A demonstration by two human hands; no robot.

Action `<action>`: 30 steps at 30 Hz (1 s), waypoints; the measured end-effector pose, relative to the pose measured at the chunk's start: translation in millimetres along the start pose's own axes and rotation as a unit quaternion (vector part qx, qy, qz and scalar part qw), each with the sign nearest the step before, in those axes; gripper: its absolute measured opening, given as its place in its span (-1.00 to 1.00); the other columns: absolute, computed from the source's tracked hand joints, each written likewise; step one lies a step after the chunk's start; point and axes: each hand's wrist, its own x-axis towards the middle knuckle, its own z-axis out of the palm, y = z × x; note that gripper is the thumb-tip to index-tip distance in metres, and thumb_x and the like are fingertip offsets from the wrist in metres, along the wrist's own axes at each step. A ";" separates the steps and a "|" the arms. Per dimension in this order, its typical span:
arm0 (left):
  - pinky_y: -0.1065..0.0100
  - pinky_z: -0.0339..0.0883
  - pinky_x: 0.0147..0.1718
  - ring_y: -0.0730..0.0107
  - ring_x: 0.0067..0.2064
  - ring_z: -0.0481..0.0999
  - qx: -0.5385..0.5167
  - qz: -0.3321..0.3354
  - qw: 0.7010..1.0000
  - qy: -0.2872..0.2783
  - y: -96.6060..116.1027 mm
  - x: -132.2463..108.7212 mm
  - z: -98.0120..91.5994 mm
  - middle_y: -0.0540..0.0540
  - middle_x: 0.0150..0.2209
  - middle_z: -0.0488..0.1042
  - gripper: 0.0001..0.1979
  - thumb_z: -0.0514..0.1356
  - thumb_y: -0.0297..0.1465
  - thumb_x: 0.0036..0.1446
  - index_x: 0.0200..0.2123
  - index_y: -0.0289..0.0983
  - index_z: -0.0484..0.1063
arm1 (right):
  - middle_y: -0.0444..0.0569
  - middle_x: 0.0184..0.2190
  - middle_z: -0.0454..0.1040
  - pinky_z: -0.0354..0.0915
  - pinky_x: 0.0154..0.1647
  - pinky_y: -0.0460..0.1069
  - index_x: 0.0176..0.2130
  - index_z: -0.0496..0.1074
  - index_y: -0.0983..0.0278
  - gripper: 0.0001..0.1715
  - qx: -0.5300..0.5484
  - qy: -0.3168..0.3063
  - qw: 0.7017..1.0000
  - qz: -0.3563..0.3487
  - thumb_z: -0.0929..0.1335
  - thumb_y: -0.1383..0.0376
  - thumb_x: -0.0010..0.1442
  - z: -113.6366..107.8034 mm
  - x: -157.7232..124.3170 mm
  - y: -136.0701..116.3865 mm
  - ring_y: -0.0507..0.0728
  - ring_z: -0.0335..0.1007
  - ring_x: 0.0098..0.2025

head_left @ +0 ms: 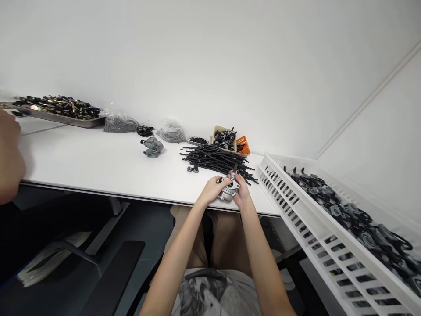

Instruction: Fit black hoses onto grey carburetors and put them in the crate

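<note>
Near the table's front edge I hold a grey metal carburetor between both hands. My left hand grips its left side, with the thumb on top. My right hand is closed around its right side, its fingers by a fitting with a short black end that sticks up from the top. Just beyond my hands lies a pile of thin black hoses. Two small black-and-grey parts lie in front of the pile. Farther left, a second carburetor rests on the white table.
At right stands a white slatted crate holding several carburetors. A beige bin of black parts and an orange basket sit behind the hoses. Plastic bags and a metal tray line the wall. Another person's arm shows at left.
</note>
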 end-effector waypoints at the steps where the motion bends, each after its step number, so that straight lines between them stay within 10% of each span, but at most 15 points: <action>1: 0.32 0.28 -0.20 0.27 -0.25 0.46 0.003 0.000 1.000 -0.001 0.1 -0.1 0.0 -0.12 -0.32 0.54 -0.49 0.24 0.04 0.03 -0.27 -0.33 0.54 | -0.15 -0.46 0.50 0.30 -0.34 -0.04 -0.35 0.52 0.21 -0.65 0.001 0.001 1.000 0.000 0.51 0.03 -0.05 0.3 0.2 0.3 0.06 0.37 -0.42; 30: 0.33 0.29 -0.20 0.25 -0.21 0.50 -0.042 -0.005 0.999 -0.003 5.1 -1.1 0.4 -0.13 -0.27 0.58 -0.56 0.28 -0.02 0.01 -0.32 -0.32 0.52 | -0.14 -0.43 0.55 0.34 -0.25 -0.02 -0.36 0.53 0.21 -0.73 0.017 -0.005 1.000 0.004 0.53 0.16 -0.08 -0.7 0.3 -0.6 0.08 0.44 -0.37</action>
